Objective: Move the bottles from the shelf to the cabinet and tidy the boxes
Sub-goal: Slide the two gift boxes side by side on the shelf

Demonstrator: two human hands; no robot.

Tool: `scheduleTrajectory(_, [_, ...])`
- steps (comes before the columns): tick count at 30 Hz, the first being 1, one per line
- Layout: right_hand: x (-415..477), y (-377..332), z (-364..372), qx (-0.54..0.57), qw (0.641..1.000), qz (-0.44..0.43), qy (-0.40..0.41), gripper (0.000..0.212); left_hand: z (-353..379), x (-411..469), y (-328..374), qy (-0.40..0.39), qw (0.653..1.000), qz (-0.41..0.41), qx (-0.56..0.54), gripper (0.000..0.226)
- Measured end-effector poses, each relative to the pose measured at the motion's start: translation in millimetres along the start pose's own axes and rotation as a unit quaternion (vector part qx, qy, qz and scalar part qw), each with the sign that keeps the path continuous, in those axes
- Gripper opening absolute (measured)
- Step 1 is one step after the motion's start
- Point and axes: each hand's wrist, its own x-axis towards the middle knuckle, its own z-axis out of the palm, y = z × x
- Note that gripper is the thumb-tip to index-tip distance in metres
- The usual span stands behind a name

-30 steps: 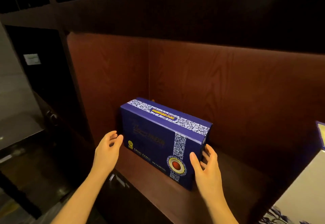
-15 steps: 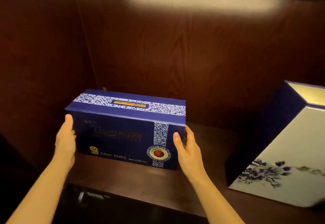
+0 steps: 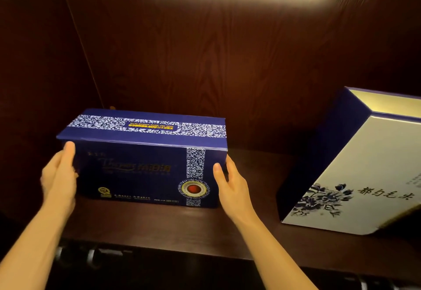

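1. Your blue box [image 3: 145, 160] sits flat on the dark wooden shelf [image 3: 246, 226], long side facing you, near the left rear corner of the compartment.
2. Your left hand [image 3: 59, 175] lies flat against the box's left end, fingers together and pointing up, thumb near the top front corner.
3. Your right hand [image 3: 230, 185] presses the right end, thumb laid on the front face beside the round red seal, the other fingers wrapped around the side out of view.
4. Together your palms clamp the box between them; whether it is lifted at all off the shelf is hard to tell in this dim light.
5. To your right, well apart, a larger white-and-blue box [image 3: 355, 175] with a floral print leans tilted on the same shelf.
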Motion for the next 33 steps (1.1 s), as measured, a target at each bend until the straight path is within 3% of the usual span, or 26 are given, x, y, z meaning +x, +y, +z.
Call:
scheduleTrajectory(8, [-3.3, 2.9, -0.4, -0.002, 1.000, -0.018, 0.006, 0.056, -2.6, -2.1, 0.7, -0.024, 1.000, 0.020, -0.001, 0.047])
scheduleTrajectory(12, [-7.0, 7.9, -10.7, 0.001, 0.999, -0.025, 0.021, 0.062, -0.6, -14.3, 1.2, -0.052, 0.998, 0.046, 0.004, 0.042])
scheduleTrajectory(19, [-24.7, 19.0, -49.3, -0.016, 0.997, -0.026, 0.064, 0.056, 18.6, -38.5, -4.5, -0.101, 0.991, 0.083, 0.020, 0.051])
scheduleTrajectory(33, [-52.9, 29.9, -108.6, -0.013, 0.995, -0.007, 0.096, 0.063, 54.1, -74.9, -10.6, -0.140, 0.985, 0.090, 0.032, 0.055])
